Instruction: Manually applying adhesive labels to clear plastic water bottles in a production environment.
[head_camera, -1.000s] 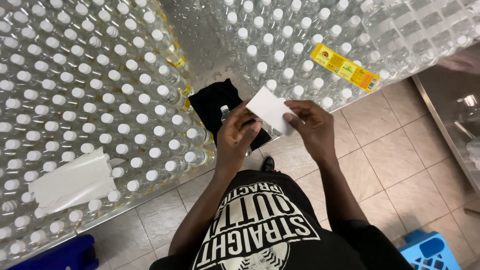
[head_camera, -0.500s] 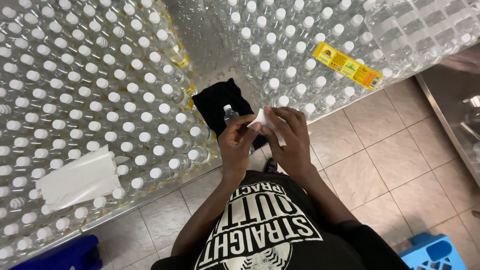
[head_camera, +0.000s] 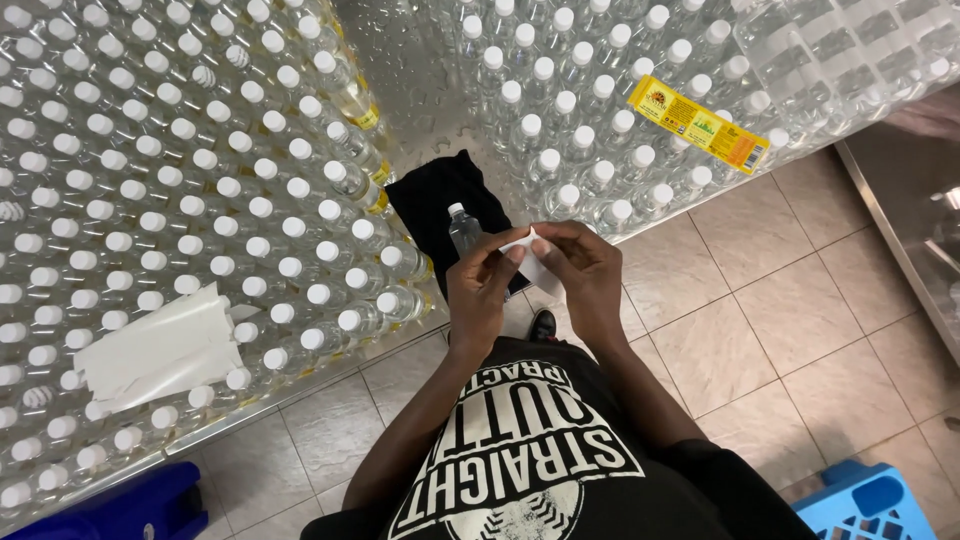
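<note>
Above a tiled floor (head_camera: 780, 310), a person's left hand (head_camera: 480, 290) and right hand (head_camera: 585, 275) pinch a white label (head_camera: 535, 262) between the fingertips, each grip closed on its edge, beside a clear bottle (head_camera: 463, 228) standing on a black cloth (head_camera: 440, 200) among capped bottles (head_camera: 200, 180).

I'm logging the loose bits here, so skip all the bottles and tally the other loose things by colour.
White paper sheets: 2
Yellow label: 1
Black cloth: 1
Blue plastic items: 2
Total: 6
</note>
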